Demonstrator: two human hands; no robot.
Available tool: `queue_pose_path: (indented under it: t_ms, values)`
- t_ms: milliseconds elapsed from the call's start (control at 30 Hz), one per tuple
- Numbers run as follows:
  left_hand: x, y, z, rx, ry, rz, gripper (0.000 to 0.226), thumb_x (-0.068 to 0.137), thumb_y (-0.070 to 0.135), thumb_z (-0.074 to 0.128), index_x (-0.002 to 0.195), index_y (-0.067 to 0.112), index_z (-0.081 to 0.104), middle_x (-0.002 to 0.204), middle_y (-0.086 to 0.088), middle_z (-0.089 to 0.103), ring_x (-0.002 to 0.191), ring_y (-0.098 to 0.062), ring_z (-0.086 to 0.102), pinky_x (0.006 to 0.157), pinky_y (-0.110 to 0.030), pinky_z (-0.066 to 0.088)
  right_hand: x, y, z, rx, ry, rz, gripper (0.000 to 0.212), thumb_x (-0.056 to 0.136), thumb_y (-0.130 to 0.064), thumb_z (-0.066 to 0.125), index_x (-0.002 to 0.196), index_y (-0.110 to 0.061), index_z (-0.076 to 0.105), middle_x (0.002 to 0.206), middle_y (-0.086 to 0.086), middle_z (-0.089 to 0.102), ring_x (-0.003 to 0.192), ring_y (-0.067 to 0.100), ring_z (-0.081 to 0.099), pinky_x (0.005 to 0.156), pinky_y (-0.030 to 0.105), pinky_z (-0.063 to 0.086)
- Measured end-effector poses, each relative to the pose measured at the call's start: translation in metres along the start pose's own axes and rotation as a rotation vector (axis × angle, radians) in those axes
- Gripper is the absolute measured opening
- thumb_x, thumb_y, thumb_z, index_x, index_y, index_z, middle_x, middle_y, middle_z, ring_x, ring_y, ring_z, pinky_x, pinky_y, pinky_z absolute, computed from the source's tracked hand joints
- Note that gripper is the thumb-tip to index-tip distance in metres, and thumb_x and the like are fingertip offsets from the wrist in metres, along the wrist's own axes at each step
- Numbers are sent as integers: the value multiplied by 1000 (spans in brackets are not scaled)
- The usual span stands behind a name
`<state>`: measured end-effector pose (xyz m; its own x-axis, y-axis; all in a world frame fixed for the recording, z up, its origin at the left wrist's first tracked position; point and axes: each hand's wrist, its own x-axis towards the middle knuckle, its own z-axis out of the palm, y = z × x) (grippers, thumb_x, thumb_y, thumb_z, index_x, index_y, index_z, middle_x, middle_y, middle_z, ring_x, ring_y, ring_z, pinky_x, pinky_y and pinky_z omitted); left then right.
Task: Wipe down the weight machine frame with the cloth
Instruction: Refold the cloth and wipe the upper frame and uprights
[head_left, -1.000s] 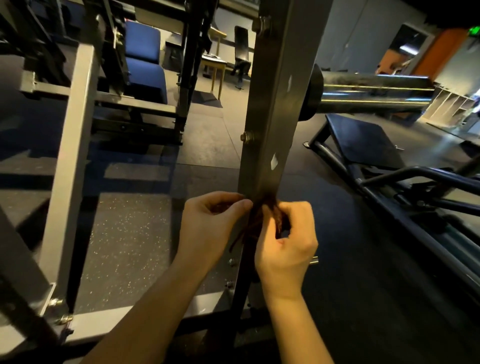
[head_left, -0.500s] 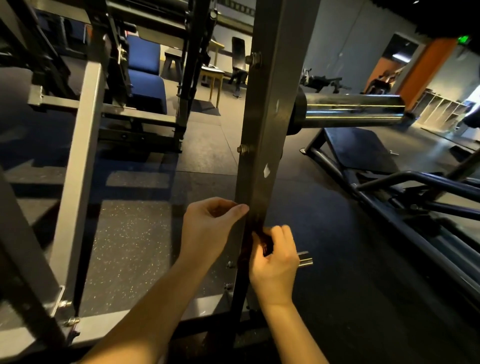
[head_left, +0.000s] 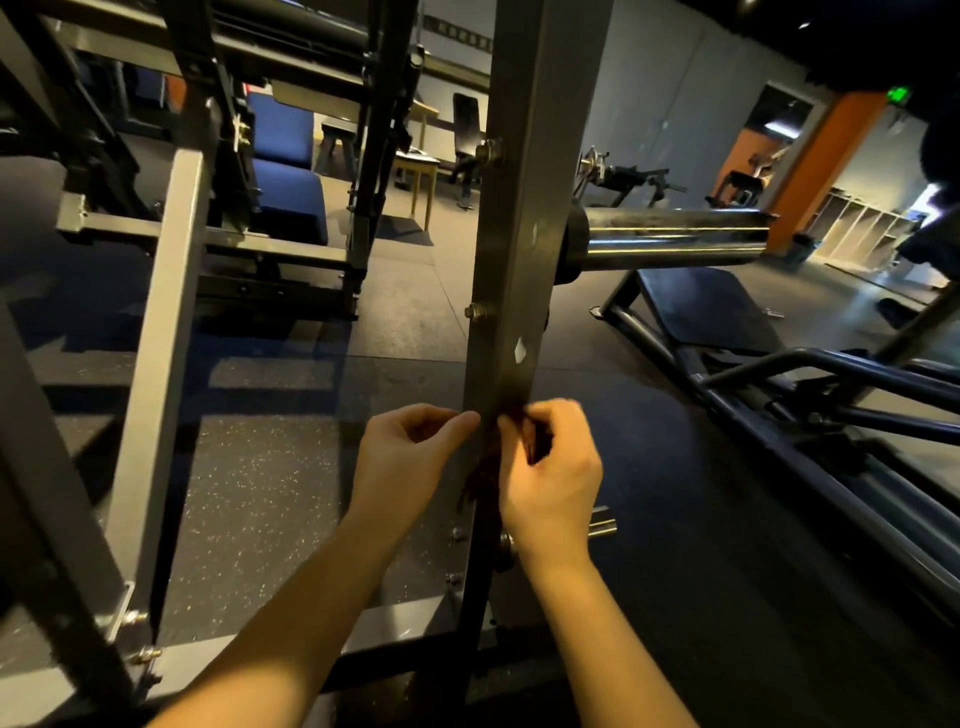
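Because the cloth (head_left: 531, 441) is dark and bunched small, it is easy to miss. It lies against the near face of the upright post (head_left: 511, 234) of the frame, low on it, in the middle of the scene. A part of it seems to hang down along the post between your wrists.

Your right hand (head_left: 556, 478) grips the cloth with the fingers curled round the bunch, so the cloth is pressed to the metal and does not slip when you rub. Your left hand (head_left: 410, 457) is curled too, and its thumb and forefinger meet at the left edge of the post. I cannot tell whether they pinch an end of the cloth or only the edge. I judge that this hand is there to draw the cloth tight round the post, so that one pass wipes more than one face.

Above your hands, a lower bolt (head_left: 475, 312) and an upper bolt (head_left: 488, 153) stick out at the left edge of the post, and the cloth can catch on them. Between them the paint has a white chip (head_left: 520, 352). A chrome weight horn (head_left: 670, 239) goes out to the right, higher on the post, and a short peg (head_left: 602, 522) goes out beside your right wrist.

To the left a grey upright (head_left: 161, 364) stands on the speckled floor (head_left: 260, 467), and far behind it is a blue seat (head_left: 283, 171).
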<state>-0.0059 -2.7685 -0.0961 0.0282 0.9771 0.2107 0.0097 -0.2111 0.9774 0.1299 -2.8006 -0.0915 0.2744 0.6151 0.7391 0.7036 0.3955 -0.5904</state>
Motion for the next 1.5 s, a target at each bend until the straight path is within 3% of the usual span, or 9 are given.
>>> queue_pose_path:
  t_ms: [133, 267, 500, 700, 900, 1133, 1267, 1367, 1500]
  values:
    - [-8, 3, -12, 120, 73, 110, 8, 95, 28, 68, 97, 35, 69, 88, 20, 70, 89, 9, 65, 75, -3, 47, 0, -1, -1, 7, -30, -39, 15, 94, -4, 69, 95, -15, 59, 92, -5, 56, 82, 10, 59, 69, 25, 50]
    - [-19, 3, -16, 326, -50, 137, 14, 95, 32, 67, 109, 33, 68, 95, 24, 65, 95, 15, 59, 80, -6, 48, -21, 16, -13, -134, -236, 297, 18, 93, -12, 70, 94, -27, 60, 93, -11, 60, 87, 4, 62, 80, 35, 58]
    - [-61, 25, -5, 456, -121, 357, 44, 83, 48, 75, 125, 47, 61, 111, 36, 51, 110, 11, 50, 92, -5, 37, 12, -34, -47, 239, -245, 478, 17, 90, -23, 76, 103, -24, 66, 97, -5, 71, 91, 4, 69, 77, 21, 57]
    - [-73, 34, 9, 479, 45, 317, 42, 85, 30, 77, 123, 41, 63, 116, 21, 62, 105, 3, 58, 92, -11, 41, 19, -36, -74, 565, -357, 623, 30, 96, -34, 58, 108, -9, 68, 100, 10, 74, 95, 23, 72, 80, 29, 60]
    - [-79, 53, 46, 366, 110, 51, 32, 90, 38, 74, 96, 56, 47, 90, 39, 51, 80, 20, 53, 72, 2, 38, 22, -22, -96, 649, -413, 509, 30, 98, -30, 52, 109, -8, 68, 100, 7, 76, 97, 18, 73, 80, 24, 59]
    - [-76, 65, 66, 357, 321, 16, 58, 82, 44, 79, 133, 27, 59, 115, 14, 63, 107, -4, 60, 88, -5, 35, 34, -14, -104, 689, -548, 359, 33, 100, -30, 47, 107, -7, 69, 97, 1, 76, 94, 10, 72, 76, 15, 55]
    - [-70, 66, 64, 274, 290, -8, 14, 91, 41, 71, 95, 43, 58, 92, 13, 67, 78, 6, 61, 76, -7, 49, 51, -13, -111, 684, -676, 263, 22, 103, -20, 50, 107, -8, 68, 97, 0, 77, 95, 10, 73, 79, 16, 55]
    - [-65, 67, 59, 120, 290, 38, 32, 88, 56, 71, 86, 24, 66, 80, -5, 70, 74, -21, 71, 79, -48, 61, 86, -11, -119, 399, -551, -95, 12, 101, -21, 59, 111, -20, 65, 99, -14, 70, 96, -2, 65, 80, 11, 50]
    - [-61, 77, 64, 67, 446, 244, 22, 99, 35, 67, 95, 13, 69, 81, -12, 70, 80, -34, 73, 78, -50, 61, 146, -18, -119, -70, -165, -652, 31, 94, -23, 66, 123, -12, 63, 119, 4, 66, 112, 16, 58, 99, 33, 47]
